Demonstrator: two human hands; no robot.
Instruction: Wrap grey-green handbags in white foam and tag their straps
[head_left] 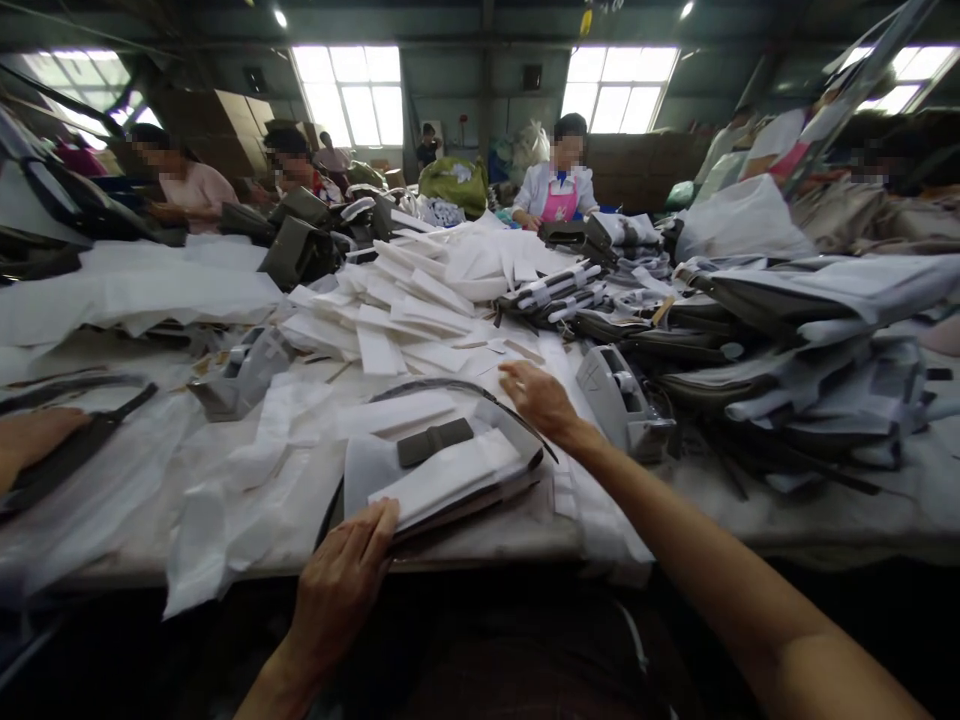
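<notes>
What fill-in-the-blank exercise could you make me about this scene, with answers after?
The camera wearer's ____ (left/right) hand touches the white sheet on the bag. Beyond the heap of white pieces, a co-worker wears a ____-colored apron. The number of tape dispensers flanking the bag is ____.
Missing words: left; pink; two.

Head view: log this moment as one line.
left hand: at near-left corner of bag | right hand: near strap, grip unclear | nearby: tape dispenser, white sheet pile

Left hand (349,560) on edge of white sheet (457,475) atop dark bag (529,467); right hand (544,402) near bag strap (450,383) and grey tape dispenser (619,400); white paper heap (420,295) beyond
</notes>
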